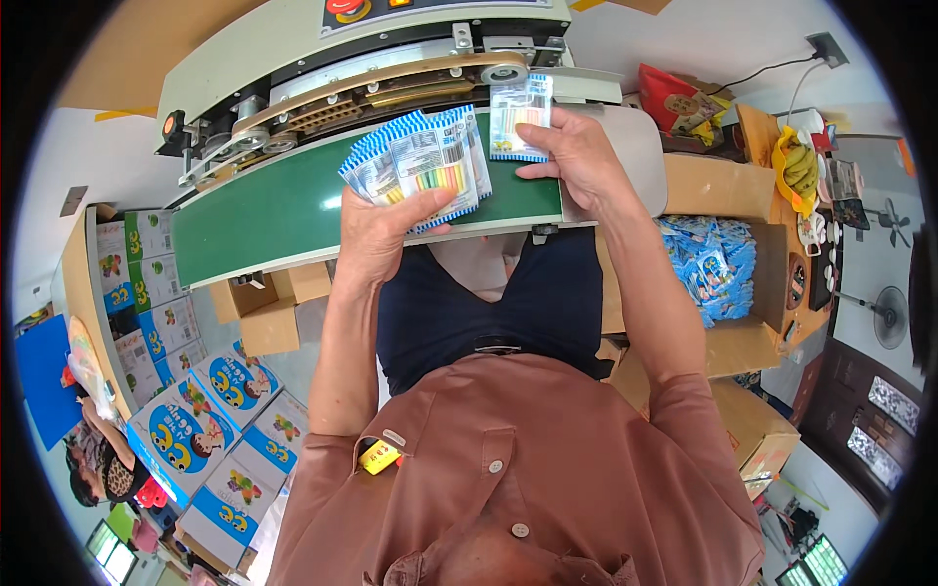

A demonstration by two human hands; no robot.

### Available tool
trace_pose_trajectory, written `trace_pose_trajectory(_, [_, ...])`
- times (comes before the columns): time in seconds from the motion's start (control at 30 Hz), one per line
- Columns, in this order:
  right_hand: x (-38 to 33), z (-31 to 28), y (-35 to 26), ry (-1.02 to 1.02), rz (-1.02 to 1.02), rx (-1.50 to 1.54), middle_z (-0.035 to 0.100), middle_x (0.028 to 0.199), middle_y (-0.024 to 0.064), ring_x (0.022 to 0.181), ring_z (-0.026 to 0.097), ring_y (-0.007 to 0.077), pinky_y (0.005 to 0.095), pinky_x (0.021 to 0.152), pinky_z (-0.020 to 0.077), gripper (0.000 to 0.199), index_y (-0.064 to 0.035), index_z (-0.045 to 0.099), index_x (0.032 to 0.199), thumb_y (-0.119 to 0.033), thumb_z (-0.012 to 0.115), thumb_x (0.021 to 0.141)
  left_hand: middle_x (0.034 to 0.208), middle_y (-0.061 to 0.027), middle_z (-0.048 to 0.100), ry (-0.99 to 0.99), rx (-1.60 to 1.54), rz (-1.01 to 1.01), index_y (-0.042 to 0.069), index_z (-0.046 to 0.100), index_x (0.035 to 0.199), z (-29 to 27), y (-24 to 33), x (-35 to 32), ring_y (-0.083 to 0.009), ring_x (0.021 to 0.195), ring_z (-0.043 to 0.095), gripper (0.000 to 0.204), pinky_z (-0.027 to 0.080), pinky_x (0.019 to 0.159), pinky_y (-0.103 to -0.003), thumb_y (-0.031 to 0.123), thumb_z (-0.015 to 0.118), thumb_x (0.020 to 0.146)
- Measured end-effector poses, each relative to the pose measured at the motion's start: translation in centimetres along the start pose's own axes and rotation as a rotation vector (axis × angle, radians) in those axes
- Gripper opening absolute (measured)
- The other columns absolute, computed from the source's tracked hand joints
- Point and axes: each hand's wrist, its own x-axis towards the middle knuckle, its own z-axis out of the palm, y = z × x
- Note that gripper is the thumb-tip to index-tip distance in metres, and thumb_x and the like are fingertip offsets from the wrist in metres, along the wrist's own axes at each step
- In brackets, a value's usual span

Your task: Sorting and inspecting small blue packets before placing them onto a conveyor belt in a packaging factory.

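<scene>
Cardboard box (772, 264) of blue packets (711, 264), bananas (799, 168), stacked printed cartons (210, 430) on the floor.

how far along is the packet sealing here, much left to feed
Done: no sealed packets are visible, so that count can't be told. In hand: the right hand sets one packet at the sealer's intake above the green belt. Left: the left hand holds a fan of packets, and a carton of blue packets waits.

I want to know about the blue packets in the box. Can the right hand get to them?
Probably yes. The right hand holds one packet over the green belt, and the open box of blue packets sits beside that arm with nothing covering it. It would need to put its packet down first.
</scene>
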Motion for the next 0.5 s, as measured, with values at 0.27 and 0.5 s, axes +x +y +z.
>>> trace_pose_trajectory(0.27, [0.6, 3.0, 0.2, -0.05, -0.099, -0.144, 0.069, 0.105, 0.0097, 0.092, 0.068, 0.0153, 0.027, 0.07, 0.0587, 0.032, 0.003, 0.064, 0.119, -0.018, 0.065, 0.095, 0.108, -0.0108, 0.071, -0.021, -0.117, -0.036, 0.002, 0.061, 0.122, -0.6, -0.1, 0.1, -0.0183, 0.088, 0.071, 0.043, 0.063, 0.062, -0.03, 0.001, 0.075, 0.081])
trace_pose_trajectory(0.5, [-3.1, 3.4, 2.2, -0.099, -0.307, -0.07, 0.07, 0.095, 0.008, 0.082, 0.068, 0.012, 0.0248, 0.068, 0.0588, 0.024, 0.0034, 0.067, 0.113, -0.014, 0.063, 0.097, 0.107, -0.0107, 0.07, -0.06, -0.112, -0.054, 0.002, 0.061, 0.122, 0.5, -1.0, 0.4, -0.0185, 0.088, 0.071, 0.041, 0.063, 0.063, -0.031, 0.0, 0.073, 0.083])
